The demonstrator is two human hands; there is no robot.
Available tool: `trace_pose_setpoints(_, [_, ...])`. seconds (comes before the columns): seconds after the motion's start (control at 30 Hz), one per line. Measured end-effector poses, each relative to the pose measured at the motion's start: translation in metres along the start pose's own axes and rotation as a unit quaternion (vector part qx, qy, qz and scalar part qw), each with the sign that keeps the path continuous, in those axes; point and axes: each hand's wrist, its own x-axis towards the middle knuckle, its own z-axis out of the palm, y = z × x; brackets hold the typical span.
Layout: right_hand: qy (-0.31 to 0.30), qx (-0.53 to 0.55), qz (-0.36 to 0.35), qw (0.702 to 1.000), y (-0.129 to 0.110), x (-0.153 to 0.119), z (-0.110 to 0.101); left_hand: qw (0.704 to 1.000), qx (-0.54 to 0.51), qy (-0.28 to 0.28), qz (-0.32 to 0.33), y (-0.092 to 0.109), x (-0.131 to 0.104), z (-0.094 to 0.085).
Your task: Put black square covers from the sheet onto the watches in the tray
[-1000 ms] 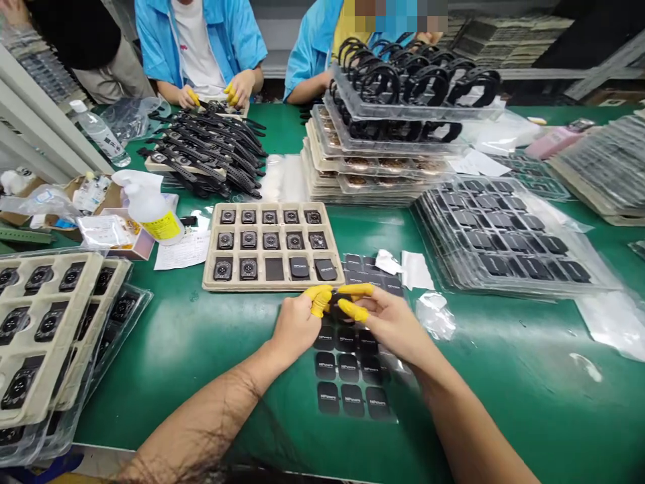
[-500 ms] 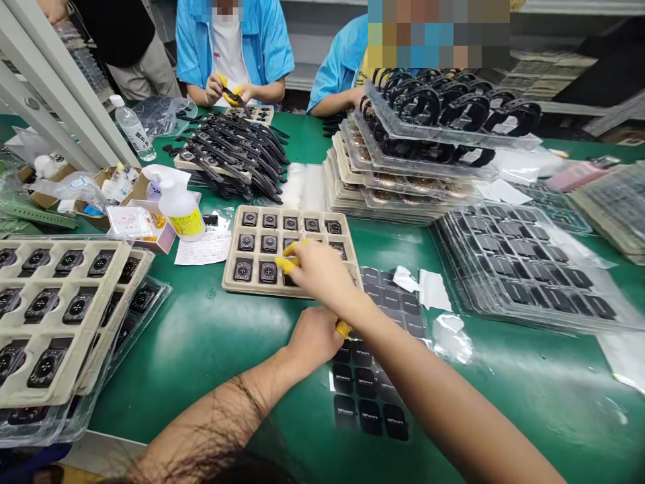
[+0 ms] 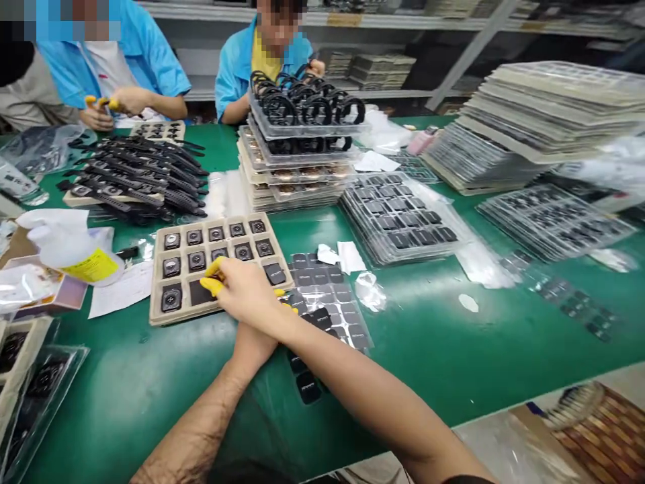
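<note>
Left of the beige tray (image 3: 187, 315), other trays (image 3: 35, 349) hold dark watch bodies (image 3: 46, 378); over its front pockets the right hand (image 3: 242, 289) has fingers slightly parted, hold unclear, the left hand (image 3: 254, 344), grip hidden, crosses beneath, and right of it clear trays (image 3: 413, 255) carry black pieces (image 3: 402, 238).

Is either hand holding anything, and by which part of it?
I can't tell for either. The right hand is over the tray, but no held item shows clearly; the left hand is partly hidden behind the right arm.
</note>
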Motion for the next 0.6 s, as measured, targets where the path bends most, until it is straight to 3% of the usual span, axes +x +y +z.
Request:
trace_pose_setpoints(0.13, [0.089, 0.143, 0.073, 0.983, 0.053, -0.060, -0.038, 1.000, 0.018, -0.014, -0.003, 0.009, -0.002, -0.005])
trace_pose_setpoints(0.27, [0.086, 0.189, 0.134, 0.969, 0.091, -0.101, -0.034, 1.000, 0.016, -0.021, 0.018, 0.011, -0.002, -0.004])
trace_pose_setpoints(0.43, [0.097, 0.249, 0.133, 0.954, 0.096, -0.109, -0.020, 0.997, 0.069, -0.010, 0.029, 0.013, -0.002, -0.004])
trace_pose_setpoints(0.6, [0.147, 0.279, 0.167, 0.934, 0.103, -0.118, -0.044, 0.998, 0.057, -0.017, 0.005, 0.019, -0.004, -0.005])
